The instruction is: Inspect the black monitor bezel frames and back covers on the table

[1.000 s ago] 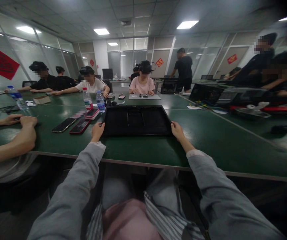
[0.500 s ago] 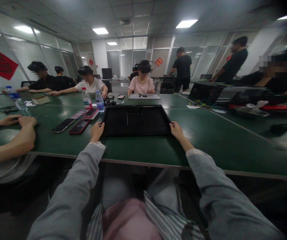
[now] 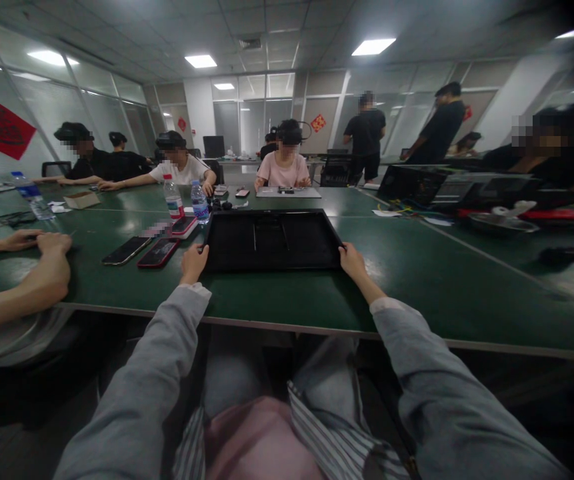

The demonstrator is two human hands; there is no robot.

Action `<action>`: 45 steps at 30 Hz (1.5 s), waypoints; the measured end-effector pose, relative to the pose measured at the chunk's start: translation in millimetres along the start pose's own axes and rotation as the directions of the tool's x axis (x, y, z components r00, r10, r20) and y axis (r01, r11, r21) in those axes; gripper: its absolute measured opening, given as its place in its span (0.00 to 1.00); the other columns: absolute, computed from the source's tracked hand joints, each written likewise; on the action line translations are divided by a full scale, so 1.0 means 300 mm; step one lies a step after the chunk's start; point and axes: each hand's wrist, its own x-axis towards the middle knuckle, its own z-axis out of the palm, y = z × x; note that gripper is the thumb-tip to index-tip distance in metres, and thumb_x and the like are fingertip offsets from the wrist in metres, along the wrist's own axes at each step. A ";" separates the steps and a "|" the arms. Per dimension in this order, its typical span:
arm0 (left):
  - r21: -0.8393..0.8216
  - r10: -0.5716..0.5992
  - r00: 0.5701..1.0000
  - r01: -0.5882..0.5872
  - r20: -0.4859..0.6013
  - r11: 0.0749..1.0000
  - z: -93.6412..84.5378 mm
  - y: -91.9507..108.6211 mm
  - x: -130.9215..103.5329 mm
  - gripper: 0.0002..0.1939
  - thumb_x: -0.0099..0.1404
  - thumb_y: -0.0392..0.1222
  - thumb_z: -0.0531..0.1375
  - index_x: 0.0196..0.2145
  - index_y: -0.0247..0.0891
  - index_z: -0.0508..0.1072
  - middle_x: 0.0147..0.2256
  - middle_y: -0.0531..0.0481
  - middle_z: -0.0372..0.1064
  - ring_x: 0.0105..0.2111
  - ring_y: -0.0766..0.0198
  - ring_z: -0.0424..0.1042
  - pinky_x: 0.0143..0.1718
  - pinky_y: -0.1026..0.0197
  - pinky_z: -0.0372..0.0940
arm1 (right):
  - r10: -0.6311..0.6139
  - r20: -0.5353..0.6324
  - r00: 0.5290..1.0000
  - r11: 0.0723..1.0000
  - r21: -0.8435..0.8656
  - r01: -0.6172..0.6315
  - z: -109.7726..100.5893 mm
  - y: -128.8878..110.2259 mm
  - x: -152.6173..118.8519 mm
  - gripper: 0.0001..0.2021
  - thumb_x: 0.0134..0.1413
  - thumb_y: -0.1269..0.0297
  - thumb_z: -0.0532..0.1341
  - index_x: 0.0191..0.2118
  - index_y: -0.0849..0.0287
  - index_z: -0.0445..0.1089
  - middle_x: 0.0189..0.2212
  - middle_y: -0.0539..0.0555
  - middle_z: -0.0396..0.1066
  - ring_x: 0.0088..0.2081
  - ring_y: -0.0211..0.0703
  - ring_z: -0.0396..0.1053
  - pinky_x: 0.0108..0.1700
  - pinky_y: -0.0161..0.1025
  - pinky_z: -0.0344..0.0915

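A shallow black rectangular panel (image 3: 311, 240) with a raised rim, like a monitor's casing, lies on the green table in front of me. Two thin upright strips show near its middle; its exact kind is unclear. My left hand (image 3: 195, 264) is closed on its left edge, thumb near the rim. On the opposite side, my right hand (image 3: 353, 261) grips the right edge. The undersides of the fingers are hidden. Just left of my left hand lie a red-edged phone (image 3: 159, 253) and a dark phone (image 3: 127, 251).
Beyond the phones stand two bottles (image 3: 200, 202) and a red-capped bottle (image 3: 172, 198). A co-worker's hands (image 3: 53, 247) rest at the left. Computer hardware (image 3: 417, 185) and a metal bowl (image 3: 503, 225) sit to the right on the green table (image 3: 287, 300). Several people are around.
My hands and the black panel stay almost still. In the background, the two standing people at right have shifted their postures, one of them moving leftward.
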 end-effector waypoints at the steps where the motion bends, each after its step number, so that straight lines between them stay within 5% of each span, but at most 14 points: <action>1: 0.002 -0.001 1.000 0.001 -0.001 1.000 -0.001 0.000 0.000 0.23 0.72 0.54 0.56 0.56 0.39 0.75 0.51 0.38 0.77 0.55 0.47 0.74 0.53 0.52 0.65 | 0.003 0.008 1.000 1.000 -0.010 -0.003 -0.001 -0.001 0.000 0.23 0.66 0.56 0.52 0.58 0.63 0.71 0.49 0.69 0.76 0.54 0.64 0.72 0.60 0.58 0.64; 8: 0.034 0.057 0.994 -0.054 -0.091 0.998 -0.001 0.010 -0.019 0.22 0.73 0.50 0.55 0.57 0.37 0.73 0.53 0.37 0.74 0.55 0.48 0.72 0.54 0.52 0.64 | -0.097 -0.066 0.993 0.988 -0.124 0.088 -0.018 -0.024 -0.016 0.25 0.66 0.59 0.48 0.58 0.67 0.71 0.51 0.71 0.73 0.55 0.61 0.69 0.61 0.58 0.61; 12: 0.122 0.170 0.944 -0.141 -0.281 0.982 -0.004 0.052 -0.058 0.23 0.72 0.45 0.53 0.61 0.35 0.69 0.59 0.34 0.67 0.59 0.45 0.66 0.57 0.46 0.60 | -0.112 -0.211 0.971 0.954 -0.296 0.046 -0.036 -0.083 -0.060 0.27 0.67 0.62 0.45 0.62 0.70 0.67 0.55 0.73 0.68 0.57 0.62 0.62 0.57 0.59 0.59; 16: 0.178 0.343 0.897 -0.303 -0.280 0.936 0.007 0.138 -0.114 0.22 0.73 0.41 0.50 0.61 0.36 0.69 0.61 0.34 0.65 0.61 0.46 0.63 0.61 0.44 0.55 | -0.205 -0.221 0.954 0.921 -0.373 0.112 -0.022 -0.197 -0.118 0.27 0.70 0.62 0.42 0.66 0.68 0.63 0.62 0.71 0.61 0.61 0.62 0.56 0.59 0.59 0.54; 22: 0.202 0.518 0.848 -0.492 -0.109 0.847 0.111 0.311 -0.229 0.24 0.74 0.38 0.46 0.63 0.38 0.68 0.63 0.37 0.64 0.62 0.50 0.62 0.63 0.44 0.54 | -0.339 0.025 0.941 0.871 -0.371 0.323 0.131 -0.483 -0.270 0.30 0.72 0.59 0.41 0.72 0.67 0.53 0.69 0.71 0.52 0.68 0.61 0.49 0.65 0.60 0.49; 26: 0.194 0.622 0.782 -0.616 0.041 0.763 0.209 0.394 -0.293 0.26 0.75 0.37 0.44 0.66 0.37 0.65 0.67 0.40 0.60 0.65 0.54 0.59 0.64 0.46 0.54 | -0.507 0.224 0.833 0.796 -0.250 0.552 0.235 -0.617 -0.360 0.29 0.71 0.63 0.41 0.72 0.66 0.54 0.72 0.67 0.49 0.70 0.56 0.48 0.68 0.56 0.47; 31: 0.162 0.626 0.765 -0.644 0.152 0.747 0.262 0.402 -0.292 0.28 0.75 0.37 0.43 0.69 0.38 0.61 0.69 0.43 0.57 0.66 0.56 0.59 0.66 0.47 0.55 | -0.506 0.305 0.807 0.790 -0.211 0.575 0.279 -0.622 -0.363 0.29 0.71 0.64 0.41 0.72 0.66 0.55 0.73 0.63 0.47 0.72 0.51 0.47 0.71 0.53 0.43; 45: 0.181 0.590 0.783 -0.621 0.196 0.763 0.248 0.403 -0.287 0.30 0.75 0.40 0.44 0.72 0.38 0.56 0.71 0.44 0.52 0.69 0.54 0.55 0.68 0.46 0.53 | -0.509 0.329 0.795 0.779 -0.217 0.589 0.291 -0.607 -0.350 0.30 0.71 0.63 0.40 0.73 0.68 0.54 0.72 0.62 0.50 0.72 0.50 0.50 0.72 0.52 0.42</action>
